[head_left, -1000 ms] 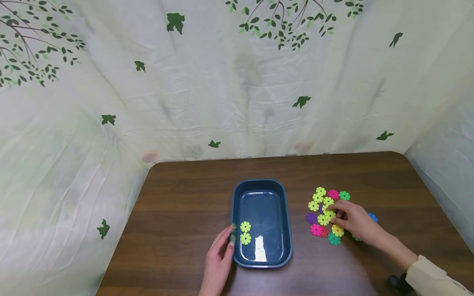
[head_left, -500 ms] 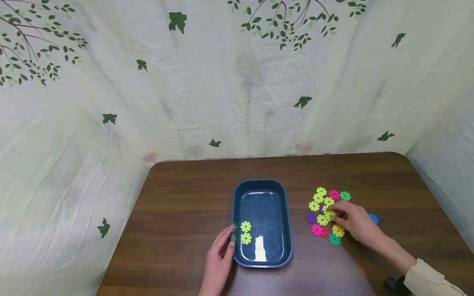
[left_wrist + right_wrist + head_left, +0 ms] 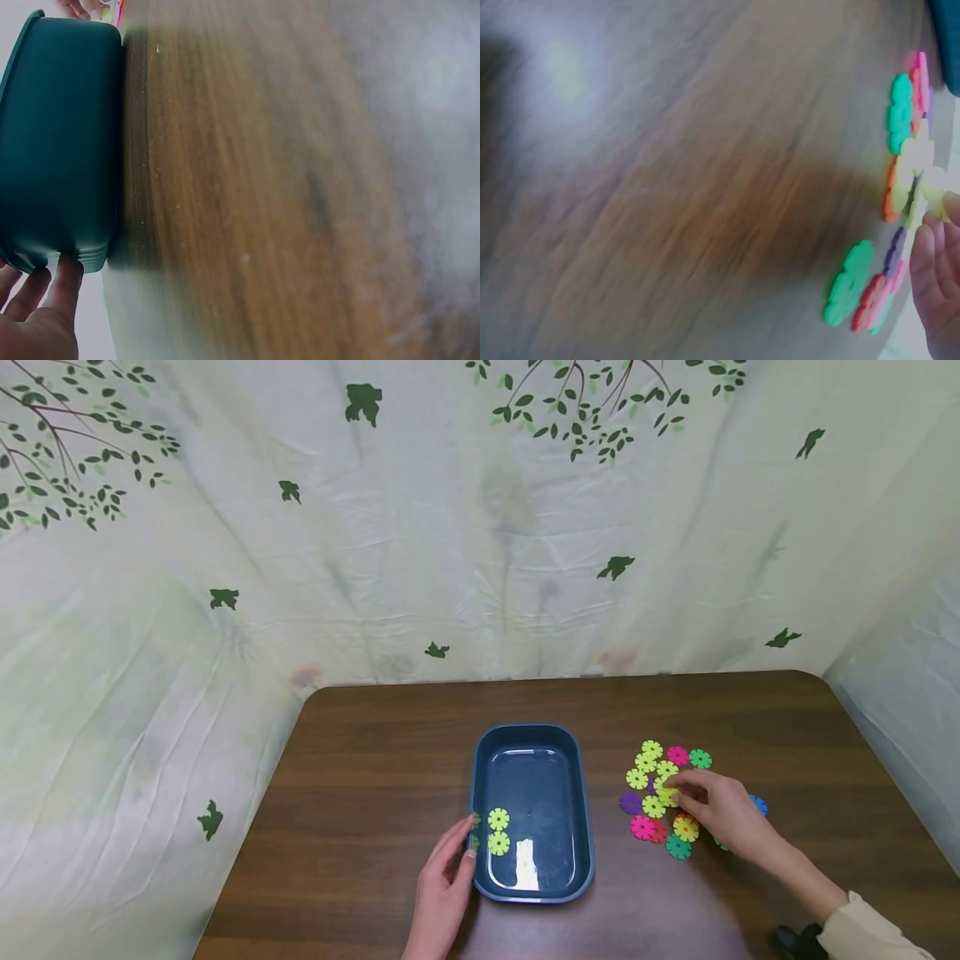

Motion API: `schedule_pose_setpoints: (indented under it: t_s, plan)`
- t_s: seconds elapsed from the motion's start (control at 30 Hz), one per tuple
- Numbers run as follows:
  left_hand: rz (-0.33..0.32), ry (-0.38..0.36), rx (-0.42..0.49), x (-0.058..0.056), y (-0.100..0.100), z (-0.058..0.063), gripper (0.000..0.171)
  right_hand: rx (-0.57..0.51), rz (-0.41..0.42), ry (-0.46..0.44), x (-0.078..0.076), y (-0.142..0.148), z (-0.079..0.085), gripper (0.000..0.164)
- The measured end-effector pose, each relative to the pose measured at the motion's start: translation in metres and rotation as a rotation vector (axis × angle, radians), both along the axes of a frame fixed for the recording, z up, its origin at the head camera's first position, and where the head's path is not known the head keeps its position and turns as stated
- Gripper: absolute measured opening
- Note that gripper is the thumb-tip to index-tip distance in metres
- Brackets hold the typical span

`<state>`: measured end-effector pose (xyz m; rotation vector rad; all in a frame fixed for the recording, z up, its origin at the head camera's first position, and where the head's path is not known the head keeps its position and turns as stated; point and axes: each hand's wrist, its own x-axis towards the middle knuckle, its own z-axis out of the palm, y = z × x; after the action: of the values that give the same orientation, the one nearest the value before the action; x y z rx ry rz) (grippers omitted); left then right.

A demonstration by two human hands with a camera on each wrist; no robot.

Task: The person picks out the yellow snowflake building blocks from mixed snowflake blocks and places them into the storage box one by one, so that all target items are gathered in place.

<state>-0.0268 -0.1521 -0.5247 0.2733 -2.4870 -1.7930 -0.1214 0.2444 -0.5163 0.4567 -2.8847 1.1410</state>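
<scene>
My left hand point(image 3: 441, 885) rests its fingertips against the left side of a dark blue plastic tray point(image 3: 533, 893); the left wrist view shows the fingers point(image 3: 64, 289) touching the outside of the tray point(image 3: 60, 135). Inside the tray lie two yellow-green notched interlocking discs point(image 3: 498, 843). To the right, my right hand point(image 3: 723, 814) pinches a yellow-green interlocking disc point(image 3: 932, 187) between thumb and fingers, over a loose group of similar discs. Yellow-green, pink, purple and green discs point(image 3: 678, 847) lie around its fingertips, some overlapping. Part of the group is hidden beneath the hand.
The brown wooden table point(image 3: 375, 827) has rounded far corners. A blue disc point(image 3: 759, 804) sits right of the right hand. Behind the table hangs a pale curtain point(image 3: 450, 527) with leaf and bird prints. A dark object point(image 3: 798, 941) shows at the right sleeve.
The head view has shifted slightly. Both hands keep nearly the same place, the left at the tray and the right at the discs.
</scene>
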Motion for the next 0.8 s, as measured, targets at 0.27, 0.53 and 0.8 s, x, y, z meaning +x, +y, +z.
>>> schedule_pose_setpoints:
  t_s: [0.27,0.53,0.8]
  plan:
    - [0.005,0.006,0.006,0.0,0.001,0.001,0.044,-0.035,-0.009,-0.059,-0.002,-0.011,0.006,0.021]
    - [0.009,-0.008,-0.003,0.0,0.002,0.002,0.044,-0.055,0.011,-0.036,-0.004,-0.024,0.013,0.022]
    - [0.006,-0.027,-0.005,-0.001,0.001,0.002,0.043,-0.054,0.046,0.004,-0.008,-0.038,0.021,0.022]
